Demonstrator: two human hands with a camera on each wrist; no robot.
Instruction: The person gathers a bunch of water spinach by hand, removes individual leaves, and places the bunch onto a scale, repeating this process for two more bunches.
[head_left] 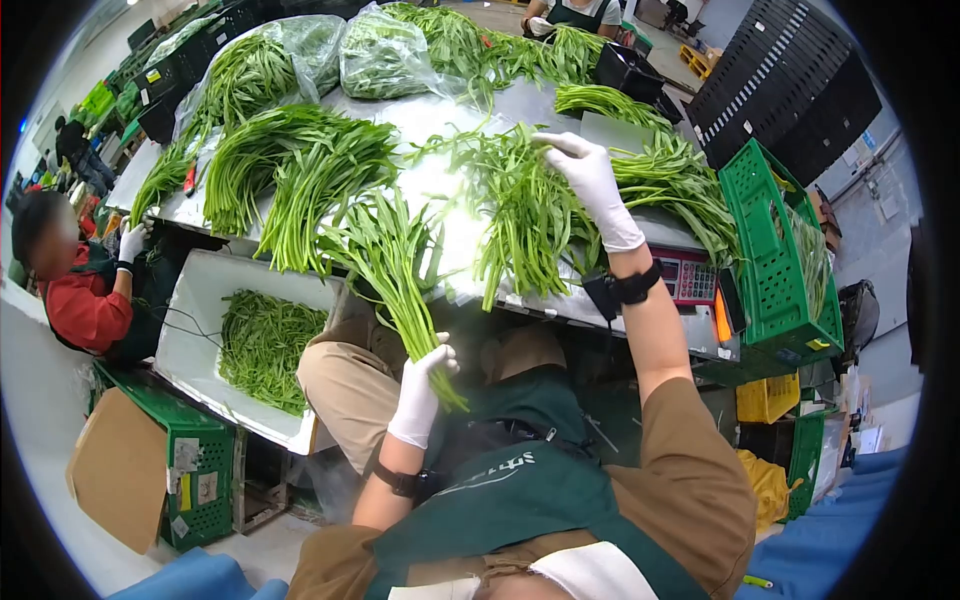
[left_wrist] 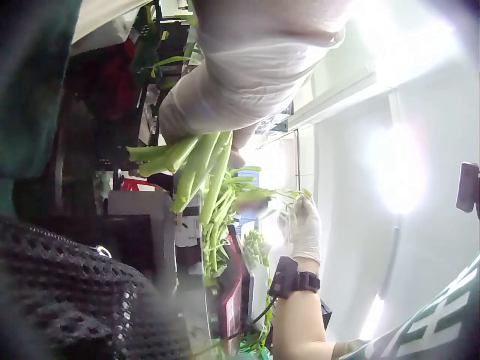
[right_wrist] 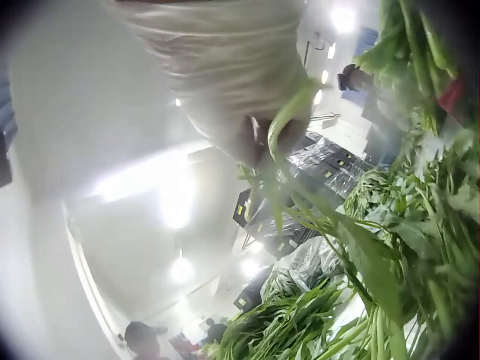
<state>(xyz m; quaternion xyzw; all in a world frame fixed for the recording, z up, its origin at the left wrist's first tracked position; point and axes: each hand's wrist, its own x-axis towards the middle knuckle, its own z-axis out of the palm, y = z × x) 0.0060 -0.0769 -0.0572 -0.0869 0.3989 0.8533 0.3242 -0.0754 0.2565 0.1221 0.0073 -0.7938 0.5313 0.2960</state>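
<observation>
My gloved left hand [head_left: 421,391] grips a bunch of long green stems [head_left: 402,290] near their cut ends; the leaves fan toward the table. In the left wrist view the fingers of the left hand [left_wrist: 244,71] curl round the stems [left_wrist: 202,161]. My gloved right hand [head_left: 590,185] is raised over a pile of greens [head_left: 530,210]. In the right wrist view the right hand [right_wrist: 232,82] pinches a single leafy stem [right_wrist: 289,116] between thumb and fingers. More bunches [head_left: 320,180] lie on the metal table [head_left: 430,125] at the left.
A white foam box [head_left: 190,330] with loose leaves stands below the table at left. At right are a scale [head_left: 686,277], an orange-handled tool [head_left: 722,318] and a green crate [head_left: 765,260]. Filled plastic bags [head_left: 385,55] lie at the back. One person in red [head_left: 88,305] sits at left.
</observation>
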